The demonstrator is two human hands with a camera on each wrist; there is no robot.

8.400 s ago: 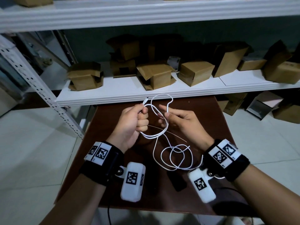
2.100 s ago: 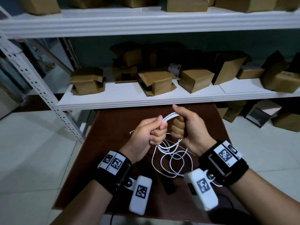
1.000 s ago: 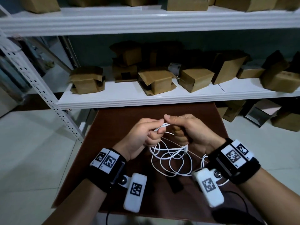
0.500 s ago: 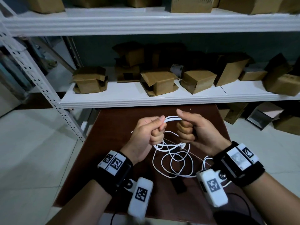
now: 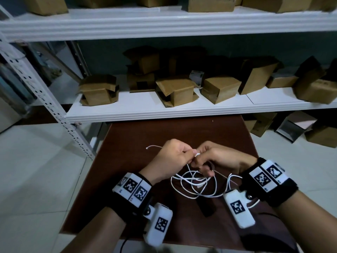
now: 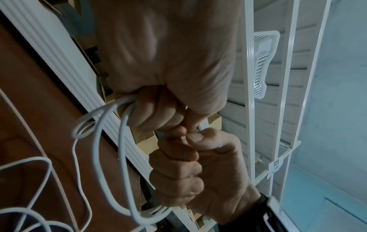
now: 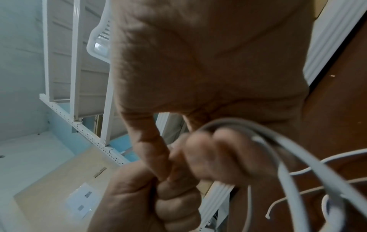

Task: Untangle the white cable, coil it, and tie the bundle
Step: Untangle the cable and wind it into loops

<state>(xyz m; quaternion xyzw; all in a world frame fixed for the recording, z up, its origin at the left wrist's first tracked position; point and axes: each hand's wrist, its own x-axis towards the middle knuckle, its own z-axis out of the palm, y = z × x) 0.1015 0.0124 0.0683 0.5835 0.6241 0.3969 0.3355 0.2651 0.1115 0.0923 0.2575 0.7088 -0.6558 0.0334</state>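
A white metal rack (image 5: 164, 24) fills the far wall above a pale tiled floor (image 5: 36, 179). Its two shelves hold brown cardboard boxes (image 5: 176, 92), several with flaps open; what is inside cannot be made out. More boxes (image 5: 322, 136) sit on the floor under the lower shelf at right. A dark brown table (image 5: 127, 161) stands in front of the rack. Above it, the left hand (image 5: 171, 157) and right hand (image 5: 217, 157) meet knuckle to knuckle, fingers curled, each gripping strands of the white cable (image 5: 193, 185). Its loose loops hang down onto the table, and one thin end sticks out left of the left hand.
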